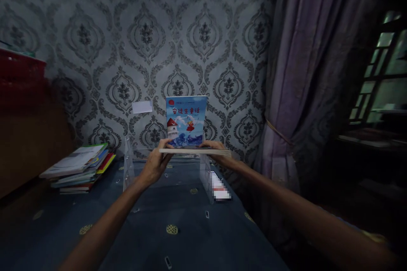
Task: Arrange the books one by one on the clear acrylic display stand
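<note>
Both hands grip one pale-edged book [193,151] held flat, with its edge towards me. My left hand [156,161] is closed round its left end, thumb on top. My right hand [214,147] is closed on its right part, with the fingers partly hidden by the book. Just behind it, a blue picture-covered book [187,124] stands upright, its lower edge hidden. Below and around the hands is a clear plastic rack [205,177] with see-through side panels. Whether the flat book touches the rack, I cannot tell.
A phone [221,188] lies by the rack's right panel on the dark patterned tablecloth [171,247]. Stacked books and papers [84,167] sit at left, near a red container [22,69]. Patterned wallpaper stands behind; a tied purple curtain [286,93] hangs at right.
</note>
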{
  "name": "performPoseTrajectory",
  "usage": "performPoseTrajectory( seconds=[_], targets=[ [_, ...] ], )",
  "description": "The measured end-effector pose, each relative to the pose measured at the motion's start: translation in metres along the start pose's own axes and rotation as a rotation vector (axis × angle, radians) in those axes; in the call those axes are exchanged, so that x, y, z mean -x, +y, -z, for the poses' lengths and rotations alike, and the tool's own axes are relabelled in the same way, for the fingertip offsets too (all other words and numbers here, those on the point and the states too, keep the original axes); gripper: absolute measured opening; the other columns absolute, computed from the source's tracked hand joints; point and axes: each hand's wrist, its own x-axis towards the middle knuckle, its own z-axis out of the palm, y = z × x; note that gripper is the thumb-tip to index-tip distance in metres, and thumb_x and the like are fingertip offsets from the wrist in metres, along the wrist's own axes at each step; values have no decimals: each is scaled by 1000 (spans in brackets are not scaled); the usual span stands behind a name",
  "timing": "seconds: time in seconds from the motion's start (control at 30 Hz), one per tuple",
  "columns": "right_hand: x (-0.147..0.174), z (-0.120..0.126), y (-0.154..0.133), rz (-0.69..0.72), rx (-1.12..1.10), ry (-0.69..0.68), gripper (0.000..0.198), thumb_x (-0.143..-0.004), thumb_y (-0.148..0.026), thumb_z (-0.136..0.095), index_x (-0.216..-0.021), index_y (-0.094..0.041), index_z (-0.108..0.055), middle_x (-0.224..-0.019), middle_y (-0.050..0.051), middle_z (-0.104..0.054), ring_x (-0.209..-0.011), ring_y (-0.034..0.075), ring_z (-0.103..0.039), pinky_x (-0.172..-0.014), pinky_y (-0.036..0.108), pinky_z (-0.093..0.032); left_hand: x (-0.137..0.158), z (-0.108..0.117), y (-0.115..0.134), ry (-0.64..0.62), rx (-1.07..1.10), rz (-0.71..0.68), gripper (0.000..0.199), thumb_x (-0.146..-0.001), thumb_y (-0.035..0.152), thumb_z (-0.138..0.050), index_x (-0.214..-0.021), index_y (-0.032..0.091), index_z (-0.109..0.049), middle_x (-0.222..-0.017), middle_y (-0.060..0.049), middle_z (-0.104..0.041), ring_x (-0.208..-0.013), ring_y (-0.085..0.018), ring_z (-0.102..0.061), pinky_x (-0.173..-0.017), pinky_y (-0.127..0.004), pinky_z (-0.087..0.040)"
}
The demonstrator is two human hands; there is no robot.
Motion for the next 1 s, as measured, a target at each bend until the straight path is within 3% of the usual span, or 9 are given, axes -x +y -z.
performPoseTrajectory(
  seconds=[0.23, 0.4, 0.67, 0.87, 1.0],
  targets=[
    [-6, 0, -3, -48, 31, 5, 13, -83, -21, -64, -85, -24, -77, -81, 5, -78, -87, 28, -73, -78, 35, -55, -15, 1, -17, 68, 29, 56, 33, -91, 45, -58, -114, 22, -59, -105, -9, -71, -99, -29, -68, -91, -45, -54],
    [-5, 1, -8, -46, 12, -9, 24, -83, -14, -60, -99, -22, -75, -94, 4, -80, -89, 24, -75, -77, 31, -55, -30, 6, -26, 49, 85, 66, 48, -90, 44, -59, -130, 19, -52, -122, -12, -69, -114, -30, -66, -95, -46, -56],
    [1, -10, -12, -90, 0, 94, 24, -86, -16, -59, -108, -21, -67, -96, 7, -79, -89, 24, -74, -76, 32, -57, -47, 7, -40, 3, 117, 59, 62, -86, 39, -67, -142, 20, -48, -129, -10, -67, -123, -31, -61, -109, -49, -47],
    [1, -17, -8, -135, 0, 142, 38, -89, -15, -59, -126, -22, -62, -105, 8, -79, -92, 22, -75, -82, 36, -59, -56, 3, -56, 2, 126, 89, 69, -84, 41, -69, -145, 20, -45, -128, -11, -65, -117, -31, -61, -103, -51, -51],
    [2, -21, -6, -160, 14, 172, 34, -90, -17, -59, -123, -21, -65, -105, 10, -79, -96, 24, -76, -84, 38, -60, -58, -1, -60, -4, 79, 102, 69, -83, 40, -70, -145, 20, -45, -121, -10, -67, -109, -29, -63, -100, -49, -52]
  ],
)
